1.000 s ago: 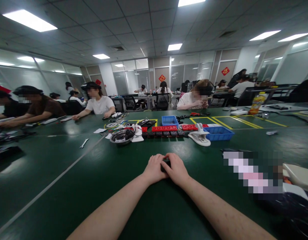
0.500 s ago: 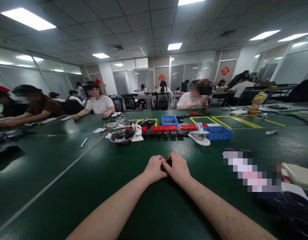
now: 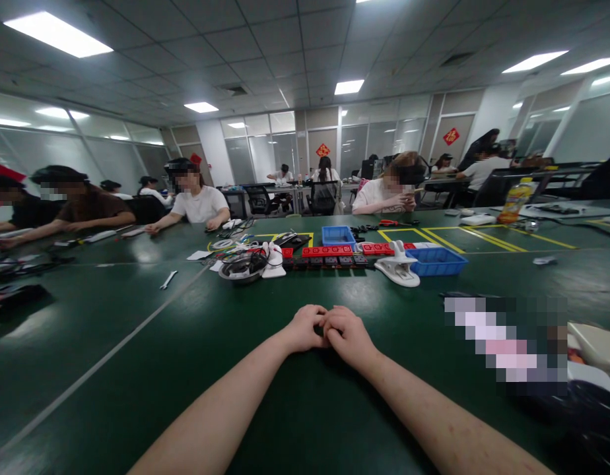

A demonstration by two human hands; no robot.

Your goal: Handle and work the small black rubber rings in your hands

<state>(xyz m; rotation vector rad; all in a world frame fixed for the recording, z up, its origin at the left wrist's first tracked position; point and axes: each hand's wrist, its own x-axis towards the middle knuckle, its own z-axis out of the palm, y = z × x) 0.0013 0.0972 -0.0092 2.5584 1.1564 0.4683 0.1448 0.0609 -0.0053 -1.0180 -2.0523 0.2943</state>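
Left hand (image 3: 305,328) and right hand (image 3: 347,336) were pressed together on the green table (image 3: 136,330), fingers curled, contents hidden, red blocks (image 3: 327,251) well beyond.

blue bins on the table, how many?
2. A smaller blue bin sits behind the red blocks at centre; a larger blue bin lies right of the white clamp. Others may be hidden.

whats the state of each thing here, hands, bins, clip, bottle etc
left hand: closed, resting on the table, touching the right hand
right hand: closed, on the table; anything held is hidden
blue bins: open-topped, upright
white clip: lying on the table
bottle: upright
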